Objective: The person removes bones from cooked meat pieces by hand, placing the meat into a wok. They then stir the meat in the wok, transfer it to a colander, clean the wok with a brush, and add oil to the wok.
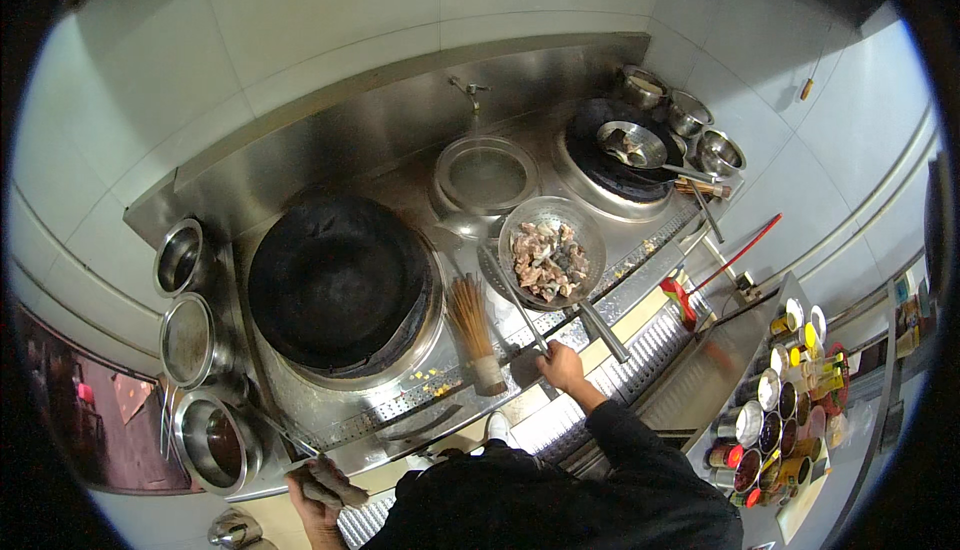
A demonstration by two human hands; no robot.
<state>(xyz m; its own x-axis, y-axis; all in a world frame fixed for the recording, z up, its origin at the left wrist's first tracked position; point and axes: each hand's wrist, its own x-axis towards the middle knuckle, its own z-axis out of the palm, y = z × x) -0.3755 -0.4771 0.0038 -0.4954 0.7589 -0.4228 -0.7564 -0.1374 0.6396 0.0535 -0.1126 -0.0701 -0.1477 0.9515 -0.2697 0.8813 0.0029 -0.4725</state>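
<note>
My right hand (562,368) grips the end of a long metal handle (523,308). It runs up past the left side of a perforated strainer (595,212); the tool looks like a wok ladle. In the strainer lie pieces of meat (546,261), and its own handle (604,334) points towards me. My left hand (311,501), low at the left, clutches a grey cloth (330,481). A thin metal handle (289,434) reaches the cloth from the pots; I cannot tell whether the hand holds it too. Between the hands lies a bamboo wok brush (472,325).
A black wok (337,280) sits on the left burner. On the right one, another wok (592,148) carries a skimmer (651,141) with food. A water basin (487,173) stands beneath the tap (472,92). Metal pots (181,340) line the left; seasoning containers (769,385) crowd the right counter.
</note>
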